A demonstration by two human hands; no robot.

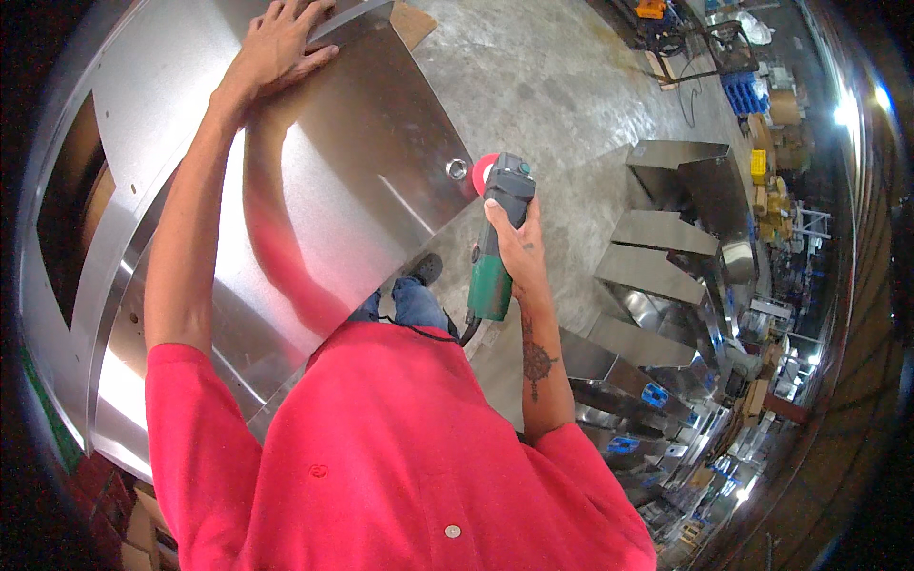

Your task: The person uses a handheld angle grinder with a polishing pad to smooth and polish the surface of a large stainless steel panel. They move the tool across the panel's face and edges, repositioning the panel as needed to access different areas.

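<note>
My right hand is wrapped round a green and black angle grinder. The grinder's reddish disc is at the right corner of a large bent sheet-metal panel, beside a small round metal ring; whether disc and metal touch I cannot tell. At the panel's far edge my left hand lies on the metal with fingers spread and thumb stretched out; some fingertips are cut off by the picture's top. A dark cord hangs from the grinder's lower end.
Several folded sheet-metal housings stand on the concrete floor to the right. A blue crate and a yellow bin are farther off. My shoe shows below the panel's edge. More metalwork with a dark opening lies at the left.
</note>
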